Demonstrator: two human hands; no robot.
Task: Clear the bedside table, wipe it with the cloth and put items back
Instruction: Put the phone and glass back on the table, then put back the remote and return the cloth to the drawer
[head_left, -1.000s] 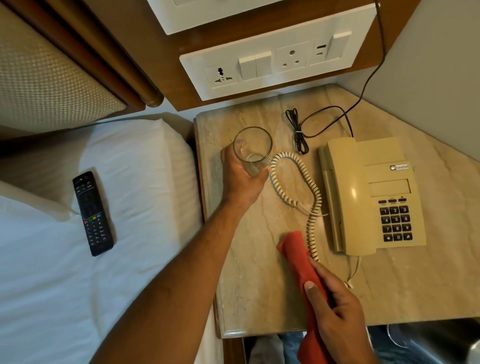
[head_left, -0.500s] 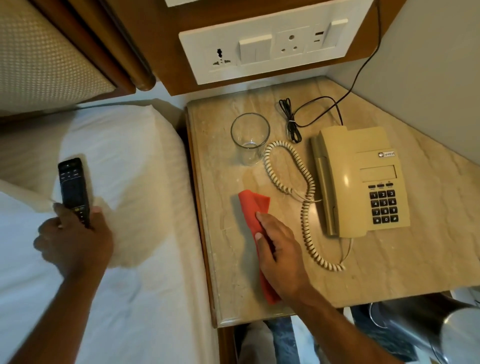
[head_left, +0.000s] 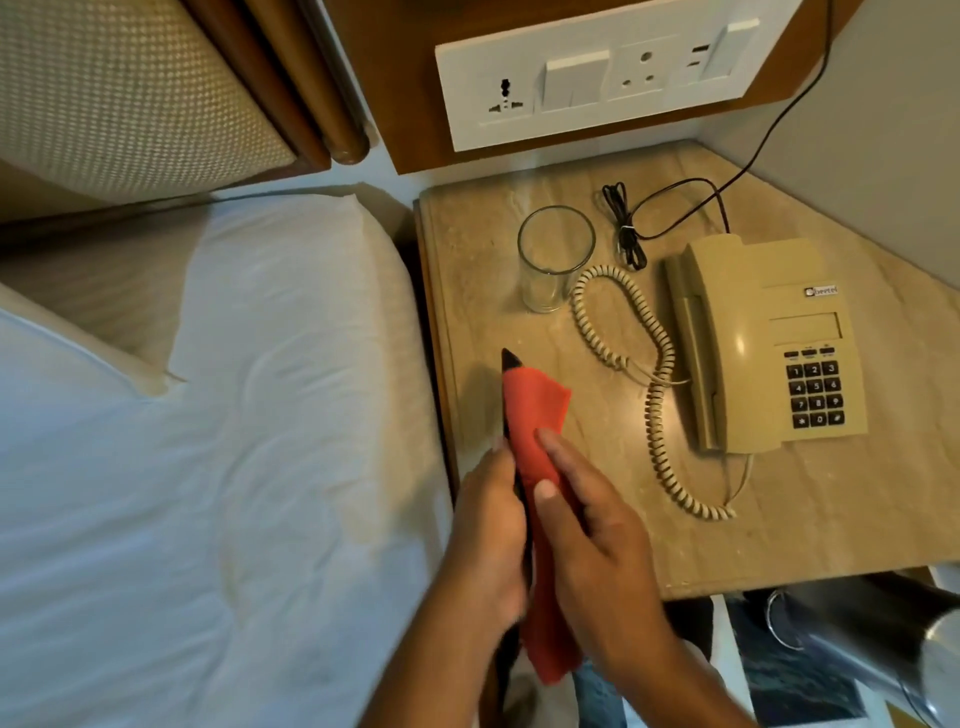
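The marble-topped bedside table (head_left: 810, 525) carries a clear empty glass (head_left: 551, 260) at the back left and a beige telephone (head_left: 758, 343) with a coiled cord (head_left: 639, 379) on the right. Over the table's front left corner my left hand (head_left: 488, 540) grips a black remote (head_left: 511, 364); only its tip shows past the cloth. My right hand (head_left: 597, 551) presses a red cloth (head_left: 535, 410) against the remote, wrapping most of it.
A bed with white sheets and a pillow (head_left: 234, 364) lies to the left. A socket and switch panel (head_left: 613, 78) sits on the wall behind. A bundled black cable (head_left: 626, 228) lies near the glass. A metal bin (head_left: 878, 644) stands below the table's front edge.
My left hand picked the remote off the bed and brought it over the table's front left corner. My right hand lifted the cloth off the tabletop onto the remote.
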